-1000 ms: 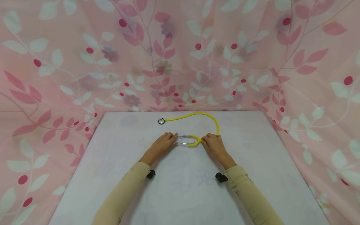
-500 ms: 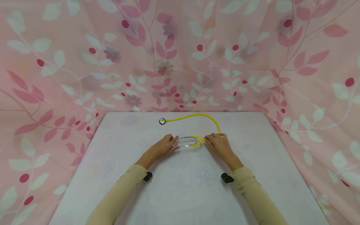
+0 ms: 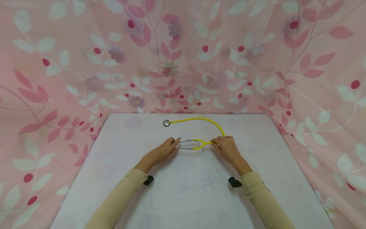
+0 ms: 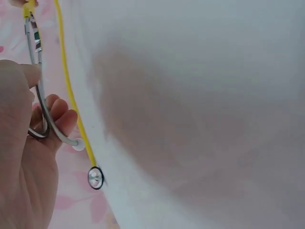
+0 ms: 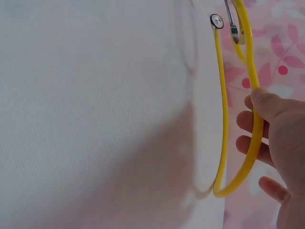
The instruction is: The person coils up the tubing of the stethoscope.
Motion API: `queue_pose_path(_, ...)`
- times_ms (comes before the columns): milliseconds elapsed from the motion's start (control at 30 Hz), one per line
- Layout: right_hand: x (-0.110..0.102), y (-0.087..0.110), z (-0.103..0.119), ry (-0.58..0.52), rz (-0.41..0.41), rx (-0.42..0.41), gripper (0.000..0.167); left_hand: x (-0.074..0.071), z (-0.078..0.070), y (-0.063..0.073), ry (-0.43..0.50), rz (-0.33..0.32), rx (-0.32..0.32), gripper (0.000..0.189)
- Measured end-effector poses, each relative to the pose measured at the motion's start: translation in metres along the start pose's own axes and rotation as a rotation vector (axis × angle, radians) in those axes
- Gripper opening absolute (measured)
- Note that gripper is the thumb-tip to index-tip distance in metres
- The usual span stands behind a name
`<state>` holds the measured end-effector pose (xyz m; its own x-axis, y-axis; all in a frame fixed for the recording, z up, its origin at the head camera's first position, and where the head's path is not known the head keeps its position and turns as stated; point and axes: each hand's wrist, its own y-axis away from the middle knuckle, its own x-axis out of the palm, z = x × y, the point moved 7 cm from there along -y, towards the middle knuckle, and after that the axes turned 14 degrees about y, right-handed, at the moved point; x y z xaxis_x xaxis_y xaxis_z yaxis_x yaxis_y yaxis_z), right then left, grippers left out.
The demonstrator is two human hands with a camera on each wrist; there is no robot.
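A stethoscope with yellow tubing point(image 3: 197, 119) and metal ear tubes point(image 3: 186, 148) is stretched between both hands. My left hand point(image 3: 165, 149) holds the ear tubes near their ear-tip ends; in the left wrist view they run between thumb and fingers, and a white ear tip point(image 4: 78, 144) sticks out past the fingers. My right hand point(image 3: 226, 147) pinches the yellow tube just beyond the Y-joint, thumb on one side and fingers on the other in the right wrist view. From there the tube curves back over the table to the round chest piece point(image 3: 166, 123), lying near the far edge.
A table under a white cloth point(image 3: 188, 197) bears the stethoscope. Pink leaf-patterned fabric point(image 3: 183, 57) hangs behind it and along both sides. A black wrist camera point(image 3: 235, 182) sits below the right forearm, another black camera point(image 3: 148, 180) by the left.
The hands have moved slightly apart, the right one rightward and the left a little leftward, both still holding the stethoscope. The tubing's curve has flattened a little.
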<state>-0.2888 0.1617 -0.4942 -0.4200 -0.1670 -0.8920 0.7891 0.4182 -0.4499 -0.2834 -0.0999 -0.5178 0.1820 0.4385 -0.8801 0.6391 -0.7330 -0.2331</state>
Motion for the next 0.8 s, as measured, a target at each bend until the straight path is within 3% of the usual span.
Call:
queue_pose_path(233, -0.005, 0.002, -0.007, -0.067, 0.002, -0.014, 0.019, -0.015, -0.005, -0.003, 0.069, -0.084, 0.014, 0.056)
queue_pose_path(333, -0.006, 0.002, -0.008, -0.1, 0.031, -0.039, 0.02, -0.019, -0.008, -0.003, 0.056, -0.108, 0.033, 0.052)
queue_pose_path(500, -0.009, 0.002, -0.019, -0.154, 0.058, -0.009, 0.02, -0.022, -0.013, -0.003, 0.045, -0.128, 0.051, 0.048)
queue_pose_path(633, -0.022, -0.006, -0.02, -0.216, -0.027, -0.016, 0.021, -0.024, -0.016, -0.001, 0.034, -0.128, 0.059, 0.05)
queue_pose_path(800, -0.04, -0.022, -0.011, -0.303, -0.156, -0.108, 0.024, -0.025, -0.023, 0.006, 0.047, -0.137, 0.112, 0.06)
